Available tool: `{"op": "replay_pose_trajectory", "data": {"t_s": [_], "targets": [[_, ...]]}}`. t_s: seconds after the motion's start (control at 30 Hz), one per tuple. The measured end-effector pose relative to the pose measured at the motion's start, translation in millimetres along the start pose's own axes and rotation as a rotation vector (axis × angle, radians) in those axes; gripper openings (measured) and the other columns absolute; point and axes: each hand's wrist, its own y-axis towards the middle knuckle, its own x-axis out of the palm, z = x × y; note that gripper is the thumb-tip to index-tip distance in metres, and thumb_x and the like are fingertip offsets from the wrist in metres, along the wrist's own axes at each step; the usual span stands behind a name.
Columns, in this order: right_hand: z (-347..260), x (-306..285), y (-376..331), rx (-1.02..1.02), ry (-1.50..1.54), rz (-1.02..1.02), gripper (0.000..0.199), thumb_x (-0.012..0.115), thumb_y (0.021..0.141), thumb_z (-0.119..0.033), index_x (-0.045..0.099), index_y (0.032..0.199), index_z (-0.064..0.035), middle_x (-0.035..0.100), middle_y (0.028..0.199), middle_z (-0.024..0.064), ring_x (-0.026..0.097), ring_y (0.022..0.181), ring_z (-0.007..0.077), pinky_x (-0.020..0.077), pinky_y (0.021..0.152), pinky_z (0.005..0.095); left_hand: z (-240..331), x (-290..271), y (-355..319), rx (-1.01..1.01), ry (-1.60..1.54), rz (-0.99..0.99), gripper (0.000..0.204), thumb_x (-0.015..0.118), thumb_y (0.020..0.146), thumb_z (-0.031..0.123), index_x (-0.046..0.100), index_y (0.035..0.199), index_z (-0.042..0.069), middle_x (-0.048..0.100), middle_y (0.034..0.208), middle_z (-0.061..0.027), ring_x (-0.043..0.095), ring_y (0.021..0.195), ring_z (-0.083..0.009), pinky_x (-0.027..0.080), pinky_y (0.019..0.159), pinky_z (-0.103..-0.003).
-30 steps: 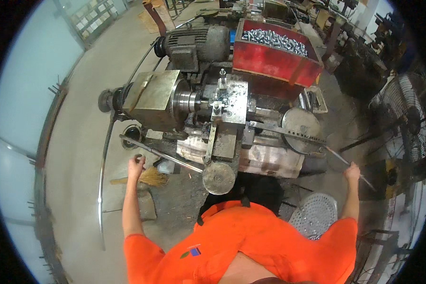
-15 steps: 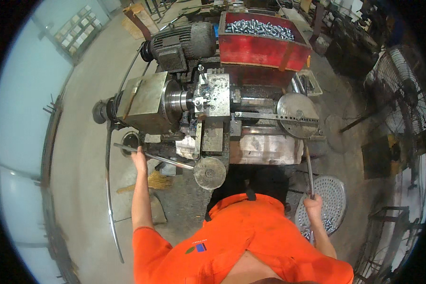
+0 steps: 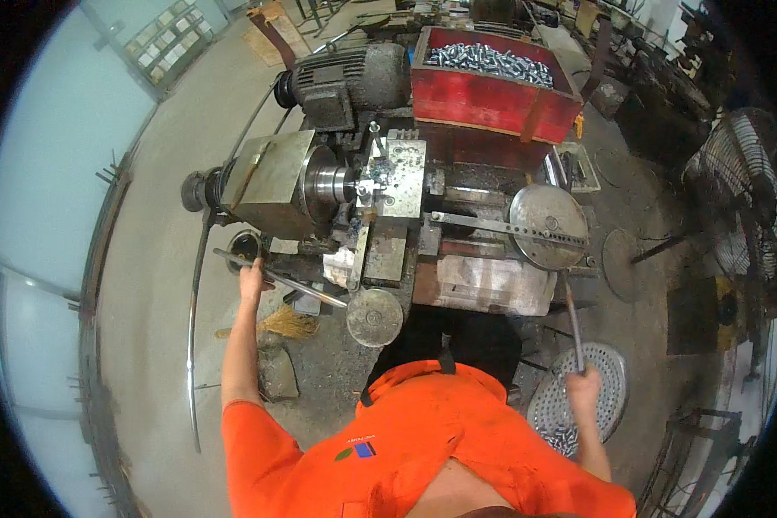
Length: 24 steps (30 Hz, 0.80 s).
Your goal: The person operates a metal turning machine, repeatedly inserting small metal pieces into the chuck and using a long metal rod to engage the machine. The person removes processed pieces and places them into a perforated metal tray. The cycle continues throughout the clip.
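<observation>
My left hand [image 3: 251, 281] is closed round the outer end of a metal lever [image 3: 306, 289], which runs to a small round disc [image 3: 374, 317] at the front of a lathe. At the right, my right hand [image 3: 583, 386] is wrapped round a second lever [image 3: 573, 324], hanging below a larger metal disc [image 3: 548, 226]. A flat bar with a row of holes [image 3: 501, 224] links that disc to the carriage. Between them sits the tool block [image 3: 401, 177], with dark shavings on it, beside the shiny spindle nose [image 3: 330, 184]. Any workpiece there is too small to make out.
A red box [image 3: 492, 99] full of small metal parts stands behind the lathe, right of a motor [image 3: 354, 82]. Near my right hand is a perforated round pan [image 3: 609, 380] with metal parts. A fan [image 3: 734, 190] stands right; a straw broom [image 3: 289, 323] lies left.
The whole view has shifted slightly. Against the lathe, my left hand, its lever and the small disc sit a little farther left. Both hands keep hold of their levers.
</observation>
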Motion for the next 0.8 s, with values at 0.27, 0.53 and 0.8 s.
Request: {"op": "replay_pose_trajectory", "data": {"t_s": [0.27,0.53,0.8], "targets": [[26,-69,195,0.123,-0.801,0.330,0.067,0.064,0.066,-0.023,0.043,0.128,-0.0054,0.051,0.122,0.0176,0.052,0.107,0.0343,0.0407,0.092,0.0444,8,12,-5,-0.019,-0.009,-0.171,0.047,0.051,0.086,0.038,0.053,0.103,-0.006,0.060,0.075,-0.0165,0.063,0.057,-0.0261,0.055,0.046,-0.034],[-6,30,119,-0.409,-0.134,0.429,0.081,0.062,0.059,-0.016,0.036,0.134,-0.0016,0.036,0.138,0.0222,0.033,0.127,0.0371,0.0257,0.107,0.0413,-94,-18,27,0.335,0.723,-0.237,0.055,0.053,0.085,0.047,0.055,0.109,-0.002,0.065,0.089,-0.0186,0.065,0.076,-0.0282,0.051,0.067,-0.039],[-47,81,31,-0.262,-0.135,0.069,0.043,0.062,0.056,-0.013,0.064,0.097,0.0007,0.063,0.099,0.0181,0.061,0.093,0.0323,0.0468,0.082,0.0363,-157,73,4,0.079,1.021,-0.005,0.059,0.057,0.077,0.057,0.059,0.087,-0.002,0.063,0.088,-0.0221,0.061,0.090,-0.0347,0.048,0.072,-0.047]]}}
